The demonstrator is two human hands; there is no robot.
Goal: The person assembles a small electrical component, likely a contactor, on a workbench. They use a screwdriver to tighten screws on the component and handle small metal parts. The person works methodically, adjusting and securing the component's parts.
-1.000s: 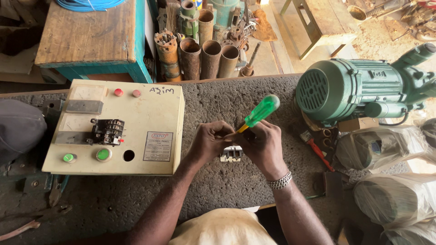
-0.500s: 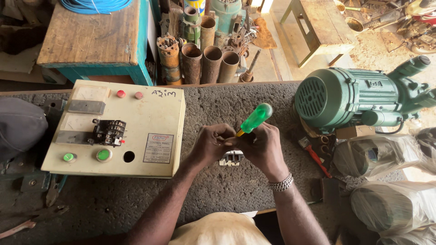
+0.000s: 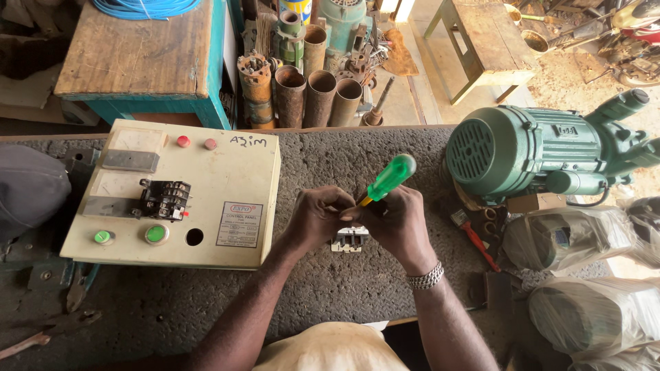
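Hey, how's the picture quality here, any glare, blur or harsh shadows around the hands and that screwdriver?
Head view: soft, even daylight on the bench, no hard shadows; left hand, right hand and the green screwdriver are sharp, with a small highlight on the handle; the small part beneath the hands sits in their shade; the sunlit floor at top right is overbright; the control box shows no glare.

one screwdriver (image 3: 387, 180), one motor (image 3: 543, 152), two green buttons (image 3: 157, 234)
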